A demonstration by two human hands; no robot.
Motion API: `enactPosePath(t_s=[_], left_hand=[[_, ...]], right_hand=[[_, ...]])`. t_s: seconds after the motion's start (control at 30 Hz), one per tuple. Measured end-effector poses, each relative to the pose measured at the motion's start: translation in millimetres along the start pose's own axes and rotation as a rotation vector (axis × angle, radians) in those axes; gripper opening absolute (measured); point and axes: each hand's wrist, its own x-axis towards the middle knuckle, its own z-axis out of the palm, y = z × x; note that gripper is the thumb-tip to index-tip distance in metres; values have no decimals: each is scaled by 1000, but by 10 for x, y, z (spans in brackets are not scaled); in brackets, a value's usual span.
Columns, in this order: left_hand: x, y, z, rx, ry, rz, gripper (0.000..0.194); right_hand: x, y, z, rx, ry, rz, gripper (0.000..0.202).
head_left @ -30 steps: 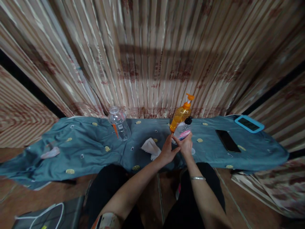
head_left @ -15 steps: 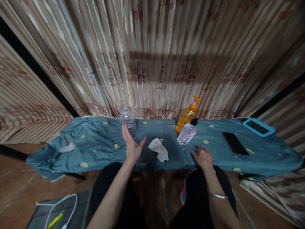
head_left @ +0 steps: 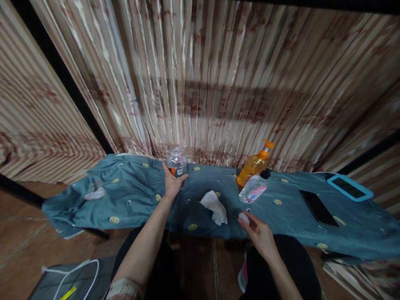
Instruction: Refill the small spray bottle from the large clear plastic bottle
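My left hand (head_left: 172, 184) is wrapped round the lower part of a clear plastic bottle (head_left: 177, 157), thumb on its right side and fingers at its left. The bottle stands uncapped near the back edge of the cloth. Between the thumb and fingers of my right hand (head_left: 262, 238) is a small whitish, translucent round cap (head_left: 243, 217), held just above the front of the cloth. A crumpled white tissue (head_left: 215, 207) lies between my hands. Beyond my right hand stand a clear pump bottle (head_left: 253, 188) with a black top and an orange pump bottle (head_left: 252, 168).
Blue-green patterned cloth (head_left: 134, 183) covers the narrow table. A black phone (head_left: 318, 208) and a blue-framed device (head_left: 350, 187) lie at the right, a pale crumpled scrap (head_left: 95, 193) at the left. A striped curtain (head_left: 206, 104) hangs close behind.
My left hand has closed round the clear bottle. My right hand has lifted the cap off the cloth and moved left towards the tissue. The whole view has shifted slightly.
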Motion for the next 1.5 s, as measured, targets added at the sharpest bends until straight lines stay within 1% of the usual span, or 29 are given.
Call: enactPosePath(t_s=[0.03,0.1,0.2,0.3,0.37,0.47,0.57,0.63,0.7,0.77,0.83,0.9,1.07,1.17,1.23,1.4,1.5], left_hand=[[3,5,1,-5,4,-55,108],[-22,43,6,-15,-30,-80,97],[-126,114,10,16,-127,20,89],[-250,143,10,59,-216,141,83],[-309,142,12,108,-256,208,82],[-343,145,12,181,-289,284,80],[-343,181,4,237,-306,332,76],[-350,217,-2,260,-325,356,74],[-367,253,-4,274,-357,374,74],[-390,282,-3,286,-393,380,75],[-409,301,2,295,-422,379,75],[-421,313,8,299,-436,380,74],[-435,334,20,319,-431,388,75],[-447,348,16,331,-434,389,73],[-460,354,11,333,-429,392,72],[-473,351,-7,335,-403,389,72],[-447,332,-35,355,-392,385,73]], right_hand=[[47,-138,16,22,-3,-58,39],[217,-424,-7,40,5,-161,41],[589,-847,-138,30,16,-284,44],[953,-1212,-262,8,19,-383,50],[1121,-1394,-311,-10,4,-443,53],[1227,-1547,-371,-38,-34,-513,59],[1213,-1568,-460,-62,-67,-559,66],[1188,-1542,-528,-72,-94,-581,66],[1170,-1510,-585,-78,-128,-598,64],[1160,-1485,-621,-84,-155,-614,57],[1149,-1469,-633,-94,-167,-633,47],[1133,-1457,-626,-109,-165,-653,42],[1092,-1442,-597,-147,-160,-672,40],[1089,-1451,-603,-161,-183,-636,40],[1098,-1463,-596,-168,-199,-583,39],[1132,-1503,-495,-187,-206,-430,35],[1123,-1536,-461,-182,-201,-401,39]])
